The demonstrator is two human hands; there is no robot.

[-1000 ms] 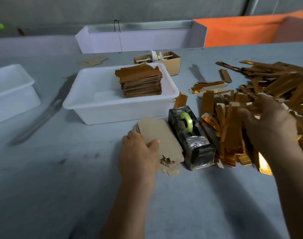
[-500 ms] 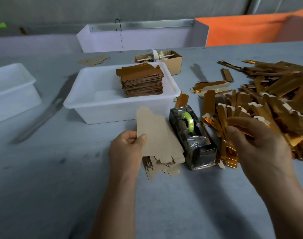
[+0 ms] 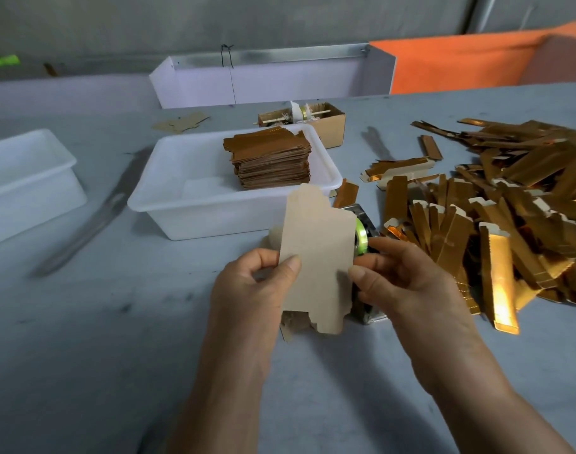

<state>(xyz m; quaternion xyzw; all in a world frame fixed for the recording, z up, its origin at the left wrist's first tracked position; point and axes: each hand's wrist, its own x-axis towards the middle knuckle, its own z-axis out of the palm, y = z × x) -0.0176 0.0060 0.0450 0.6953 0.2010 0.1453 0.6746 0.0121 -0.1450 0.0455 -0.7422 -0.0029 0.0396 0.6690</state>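
Left hand (image 3: 247,283) reaches up from the near edge, thumb pinching the left edge of the cardboard blank (image 3: 316,253), held upright just in front of the white tub (image 3: 188,211). Right hand (image 3: 407,276) pinches the blank's right edge, fingers curled, just right of the tub, gold strips (image 3: 496,217) beyond.

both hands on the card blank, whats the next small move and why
Probably start folding the card blank along a crease: the left hand and right hand pinch its opposite edges, it is held flat above the table, and the tape dispenser sits just behind it for taping.
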